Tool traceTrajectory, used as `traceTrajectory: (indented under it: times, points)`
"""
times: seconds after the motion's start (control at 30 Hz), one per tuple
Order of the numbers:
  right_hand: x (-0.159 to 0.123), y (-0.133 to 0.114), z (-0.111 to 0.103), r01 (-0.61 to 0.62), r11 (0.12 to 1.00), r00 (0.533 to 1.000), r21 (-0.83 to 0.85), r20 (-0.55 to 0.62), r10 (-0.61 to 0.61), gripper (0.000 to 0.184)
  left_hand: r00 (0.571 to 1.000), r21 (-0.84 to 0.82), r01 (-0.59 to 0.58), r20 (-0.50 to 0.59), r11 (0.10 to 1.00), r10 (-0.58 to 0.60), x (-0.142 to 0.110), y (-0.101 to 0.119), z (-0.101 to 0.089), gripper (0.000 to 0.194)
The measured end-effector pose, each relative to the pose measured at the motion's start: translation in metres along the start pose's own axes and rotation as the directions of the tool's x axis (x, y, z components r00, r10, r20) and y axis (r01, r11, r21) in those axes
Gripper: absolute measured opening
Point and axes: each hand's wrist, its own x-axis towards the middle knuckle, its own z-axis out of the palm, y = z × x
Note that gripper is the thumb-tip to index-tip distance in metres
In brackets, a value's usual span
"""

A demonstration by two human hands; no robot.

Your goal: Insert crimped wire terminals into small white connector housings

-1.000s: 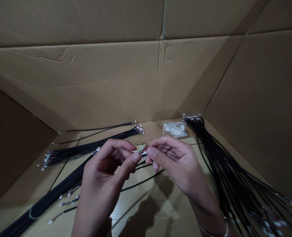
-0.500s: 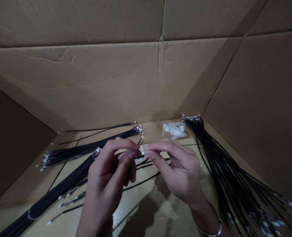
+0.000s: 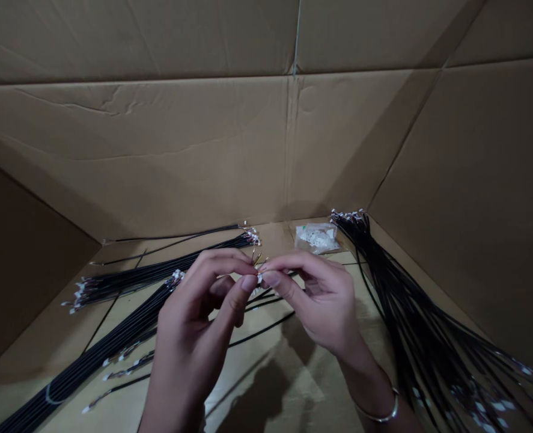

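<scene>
My left hand [image 3: 194, 319] and my right hand [image 3: 313, 300] meet at the middle of the view, fingertips almost touching. Between them, a tiny white connector housing [image 3: 259, 278] sits pinched in my fingertips. Thin wire ends with gold-coloured metal tips [image 3: 257, 258] stick up just behind it. My left hand appears to hold the housing, while my right thumb and forefinger pinch at its other side. The fingers hide most of the thin wires. A loose bundle of black cables with white connectors [image 3: 126, 276] lies beyond my left hand.
A long black cable bundle [image 3: 392, 288] fans out at the right, and another [image 3: 99, 355] runs to the lower left. A small clear bag of white parts [image 3: 316, 238] lies at the back. Cardboard walls [image 3: 158, 120] surround the cardboard floor [image 3: 266, 385]. A bracelet [image 3: 377, 416] circles my right wrist.
My hands have drawn closer together and slightly left. The white connector now shows between my fingertips, with the metal-tipped wires standing more upright behind it.
</scene>
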Motion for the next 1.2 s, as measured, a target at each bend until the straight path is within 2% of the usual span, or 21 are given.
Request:
traceTrajectory:
  times: [0.1, 0.2, 0.3, 0.4, 0.53, 0.73, 0.9, 1.2]
  points:
    - [0.004, 0.003, 0.002, -0.179, 0.975, 0.984, 0.131, 0.016, 0.179, 0.007, 0.999, -0.027, 0.025, -0.034, 0.999, -0.026, 0.001, -0.001, -0.001, 0.006]
    - [0.01, 0.007, 0.001, -0.358, 0.896, 0.933, 0.263, 0.072, 0.352, 0.012, 0.999, -0.011, 0.033, -0.016, 0.999, -0.033, 0.002, -0.002, -0.002, 0.006]
    - [0.015, 0.012, -0.003, -0.457, 0.813, 0.889, 0.36, 0.154, 0.431, 0.019, 0.999, 0.056, 0.011, -0.032, 0.998, -0.009, 0.002, -0.002, -0.002, 0.011]
    - [0.018, 0.013, -0.008, -0.482, 0.749, 0.871, 0.455, 0.16, 0.464, 0.021, 0.997, 0.126, -0.029, -0.069, 0.992, 0.038, 0.002, -0.002, -0.002, 0.011]
    - [0.018, 0.006, -0.011, -0.508, 0.688, 0.848, 0.518, 0.161, 0.505, 0.026, 0.998, 0.166, -0.056, -0.021, 0.984, 0.061, 0.003, -0.006, -0.003, 0.012]
    - [0.014, -0.002, -0.009, -0.539, 0.664, 0.835, 0.518, 0.229, 0.5, 0.026, 0.995, 0.202, -0.098, 0.027, 0.975, 0.094, 0.008, -0.011, -0.006, 0.011]
    - [0.015, 0.005, -0.01, -0.567, 0.64, 0.817, 0.518, 0.256, 0.516, 0.027, 0.994, 0.199, -0.102, 0.05, 0.975, 0.094, 0.01, -0.011, -0.007, 0.012]
    - [0.023, 0.027, -0.015, -0.652, 0.495, 0.749, 0.575, 0.385, 0.539, 0.022, 0.995, 0.207, -0.096, 0.055, 0.974, 0.086, 0.013, -0.016, -0.007, 0.009]
